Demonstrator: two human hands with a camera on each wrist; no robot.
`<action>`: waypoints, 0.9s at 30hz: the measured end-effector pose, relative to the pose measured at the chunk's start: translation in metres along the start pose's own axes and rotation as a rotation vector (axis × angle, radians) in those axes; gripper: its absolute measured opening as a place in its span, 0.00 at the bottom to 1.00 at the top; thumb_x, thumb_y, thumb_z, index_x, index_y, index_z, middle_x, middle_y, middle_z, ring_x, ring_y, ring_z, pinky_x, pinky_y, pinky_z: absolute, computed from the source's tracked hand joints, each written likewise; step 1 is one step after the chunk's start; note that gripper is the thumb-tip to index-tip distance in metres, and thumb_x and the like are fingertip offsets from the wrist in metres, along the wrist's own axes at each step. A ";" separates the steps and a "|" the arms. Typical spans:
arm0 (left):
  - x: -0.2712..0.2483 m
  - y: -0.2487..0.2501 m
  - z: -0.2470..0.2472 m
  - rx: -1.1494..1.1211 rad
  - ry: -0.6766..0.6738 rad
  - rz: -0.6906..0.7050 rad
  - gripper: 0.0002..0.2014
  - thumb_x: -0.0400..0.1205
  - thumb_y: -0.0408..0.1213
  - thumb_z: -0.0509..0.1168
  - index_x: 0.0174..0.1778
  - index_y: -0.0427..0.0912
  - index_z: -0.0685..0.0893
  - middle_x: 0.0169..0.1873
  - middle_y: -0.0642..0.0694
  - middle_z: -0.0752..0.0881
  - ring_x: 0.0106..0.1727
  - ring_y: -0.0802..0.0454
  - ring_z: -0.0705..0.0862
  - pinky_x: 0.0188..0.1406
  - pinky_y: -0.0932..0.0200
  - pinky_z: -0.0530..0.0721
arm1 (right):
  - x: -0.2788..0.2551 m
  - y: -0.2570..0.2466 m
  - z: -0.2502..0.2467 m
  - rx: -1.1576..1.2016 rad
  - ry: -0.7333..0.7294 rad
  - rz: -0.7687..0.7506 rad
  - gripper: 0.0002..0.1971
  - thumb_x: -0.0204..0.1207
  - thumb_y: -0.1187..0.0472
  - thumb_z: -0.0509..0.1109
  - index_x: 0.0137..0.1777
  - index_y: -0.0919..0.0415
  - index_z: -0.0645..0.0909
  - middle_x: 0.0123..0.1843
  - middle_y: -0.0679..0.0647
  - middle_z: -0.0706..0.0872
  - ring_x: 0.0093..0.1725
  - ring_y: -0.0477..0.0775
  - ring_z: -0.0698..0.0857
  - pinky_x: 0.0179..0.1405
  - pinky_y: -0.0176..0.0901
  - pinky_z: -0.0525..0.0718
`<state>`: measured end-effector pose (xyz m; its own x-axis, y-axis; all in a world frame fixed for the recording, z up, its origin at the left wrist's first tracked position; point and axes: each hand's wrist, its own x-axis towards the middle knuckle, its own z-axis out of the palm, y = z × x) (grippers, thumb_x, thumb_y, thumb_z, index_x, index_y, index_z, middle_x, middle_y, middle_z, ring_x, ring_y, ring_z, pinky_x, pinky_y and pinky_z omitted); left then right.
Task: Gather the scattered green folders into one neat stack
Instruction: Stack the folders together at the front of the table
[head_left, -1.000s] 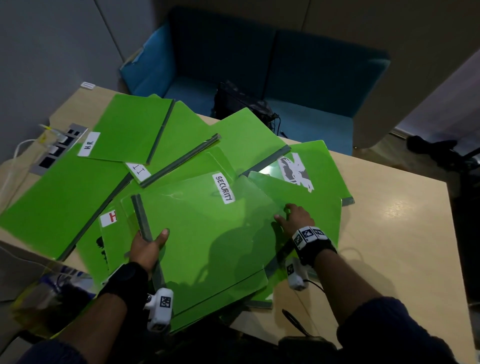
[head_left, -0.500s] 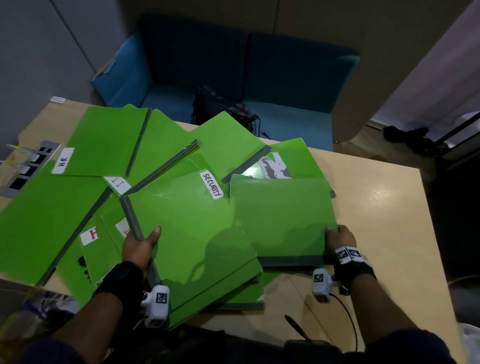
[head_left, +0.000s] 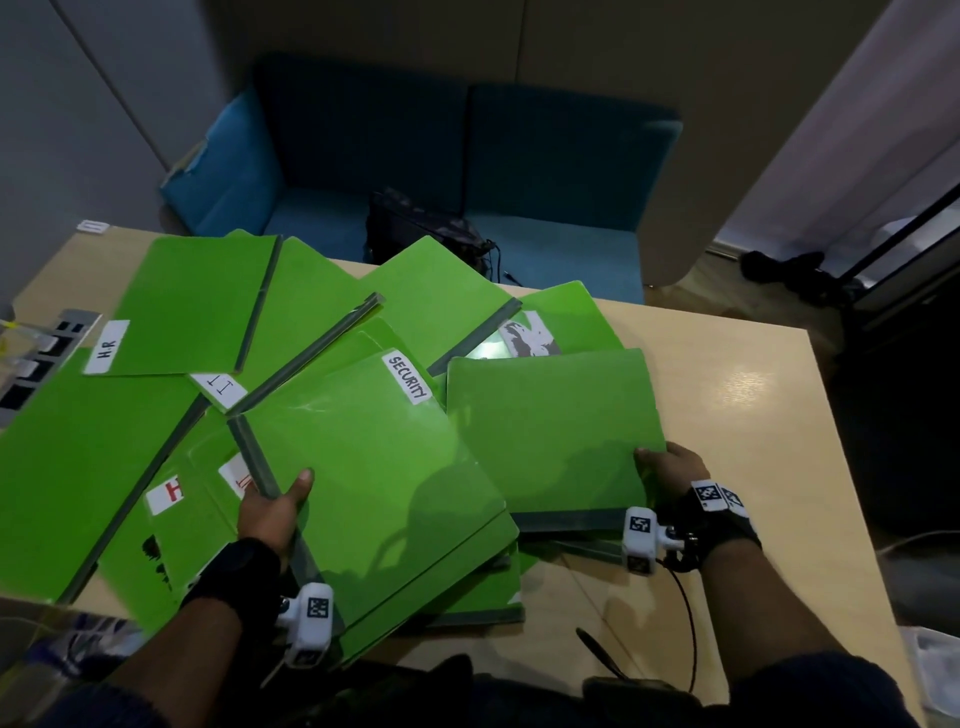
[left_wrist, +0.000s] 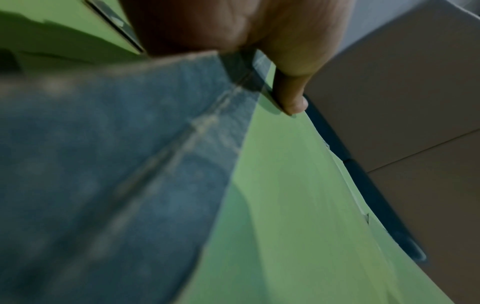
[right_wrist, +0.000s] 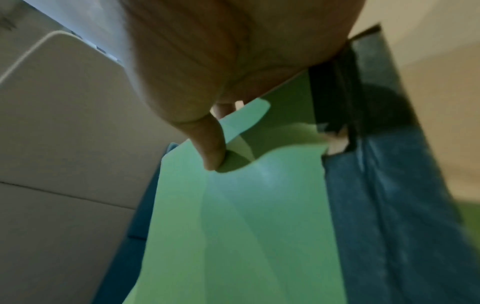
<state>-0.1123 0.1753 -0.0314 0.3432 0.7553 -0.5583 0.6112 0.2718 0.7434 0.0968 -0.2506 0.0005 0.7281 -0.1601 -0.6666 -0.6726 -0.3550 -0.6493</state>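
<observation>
Since half a second ago the plain folder (head_left: 550, 431) has barely shifted — right hand (head_left: 675, 467) pinches its near corner, thumb on top, lifting it beside the SECURITY folder (head_left: 374, 467). Left hand (head_left: 272, 512) grips that folder's spine, thumb over the edge. Gathering step, I'd say: two folders in hand, the rest — HR folder (head_left: 197, 301) and others — fanned across the table (head_left: 753, 415). Next move likely calls for sliding the plain one squarely onto SECURITY, spines matched, before collecting more.
</observation>
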 end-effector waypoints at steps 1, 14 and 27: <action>0.001 0.000 0.001 0.003 0.000 0.000 0.34 0.77 0.45 0.72 0.74 0.34 0.68 0.64 0.34 0.79 0.64 0.33 0.77 0.65 0.40 0.75 | -0.004 -0.003 -0.001 0.051 -0.010 -0.020 0.04 0.81 0.65 0.68 0.52 0.65 0.82 0.44 0.61 0.87 0.40 0.59 0.85 0.35 0.42 0.81; 0.001 0.005 0.005 0.095 -0.016 -0.055 0.40 0.75 0.52 0.72 0.76 0.33 0.65 0.69 0.32 0.76 0.67 0.28 0.75 0.68 0.34 0.75 | -0.005 0.024 0.020 -0.222 0.021 -0.006 0.22 0.73 0.48 0.75 0.62 0.63 0.84 0.57 0.61 0.90 0.48 0.59 0.88 0.45 0.43 0.81; -0.009 0.005 0.005 0.102 0.009 -0.067 0.46 0.74 0.53 0.73 0.79 0.31 0.60 0.74 0.32 0.72 0.70 0.31 0.74 0.71 0.39 0.73 | -0.015 0.011 0.018 -0.277 0.007 -0.048 0.12 0.80 0.51 0.67 0.58 0.57 0.80 0.56 0.59 0.87 0.50 0.63 0.86 0.50 0.51 0.85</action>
<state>-0.1088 0.1672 -0.0248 0.2934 0.7427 -0.6020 0.7018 0.2603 0.6631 0.0762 -0.2358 -0.0031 0.7598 -0.1426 -0.6343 -0.5760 -0.6001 -0.5550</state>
